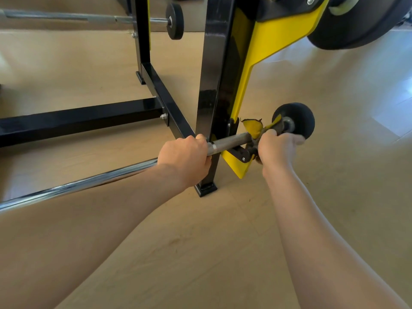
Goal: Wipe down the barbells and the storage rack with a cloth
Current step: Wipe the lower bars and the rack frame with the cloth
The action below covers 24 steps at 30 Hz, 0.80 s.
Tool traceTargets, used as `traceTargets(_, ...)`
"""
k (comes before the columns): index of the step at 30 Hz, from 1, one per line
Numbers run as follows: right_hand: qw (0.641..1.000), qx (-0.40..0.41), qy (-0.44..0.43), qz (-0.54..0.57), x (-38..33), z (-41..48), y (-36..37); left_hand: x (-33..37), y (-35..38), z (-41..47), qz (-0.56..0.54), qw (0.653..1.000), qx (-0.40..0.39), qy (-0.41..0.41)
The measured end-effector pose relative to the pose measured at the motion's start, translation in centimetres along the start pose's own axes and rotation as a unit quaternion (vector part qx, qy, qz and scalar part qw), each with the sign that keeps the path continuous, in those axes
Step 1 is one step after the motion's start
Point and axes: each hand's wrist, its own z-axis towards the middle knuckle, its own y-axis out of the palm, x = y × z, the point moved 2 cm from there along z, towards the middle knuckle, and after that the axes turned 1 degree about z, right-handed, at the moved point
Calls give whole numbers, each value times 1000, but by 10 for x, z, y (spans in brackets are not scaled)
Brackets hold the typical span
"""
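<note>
The barbell (231,141) runs from the frame's lower left up to its black end plate (298,121) at centre right, low against the rack (211,74). The left hand (185,159) has its grip wrapped round the bar. The right hand (276,150) clutches a yellow cloth (252,128) round it beside the plate.

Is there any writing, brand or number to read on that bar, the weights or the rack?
None: no readable text anywhere in view.
The barbell, its end weight, the rack, the yellow panel, the large plate and the cloth show no lettering.
</note>
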Motion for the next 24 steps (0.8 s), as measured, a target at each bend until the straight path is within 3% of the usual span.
traceTargets(2, 967, -103, 163, 164, 2, -3, 10, 0, 0, 0, -5, 1000, -2, 1)
traceTargets(3, 945, -144, 199, 214, 3, -5, 13, 0, -1, 0, -8, 1000, -3, 2)
traceTargets(5, 936, -188, 201, 220, 2, -12, 15, 0, 0, 0, -13, 1000, -3, 4)
traceTargets(8, 959, -167, 162, 161, 9, -15, 18, -1, 1, 0, -12, 1000, -5, 5)
traceTargets(10, 979, -140, 105, 109, 7, -18, 22, 0, 1, 0, -9, 1000, -2, 6)
traceTargets(12, 990, -119, -13, -70, 5, -17, 23, 0, 0, 0, -7, 1000, 1, 6)
traceTargets(15, 955, -91, -166, -230, 2, -23, 17, -1, 1, 0, -10, 1000, -5, 4)
traceTargets(17, 918, -60, -248, -303, -1, -32, 17, -3, 1, 1, -18, 1000, -7, 7)
traceTargets(20, 833, -30, -355, -424, -12, -50, 21, -5, -3, 0, -28, 999, -14, 9)
traceTargets(24, 739, -40, -413, -530, -19, -69, 28, -10, -8, -1, -40, 999, -21, 12)
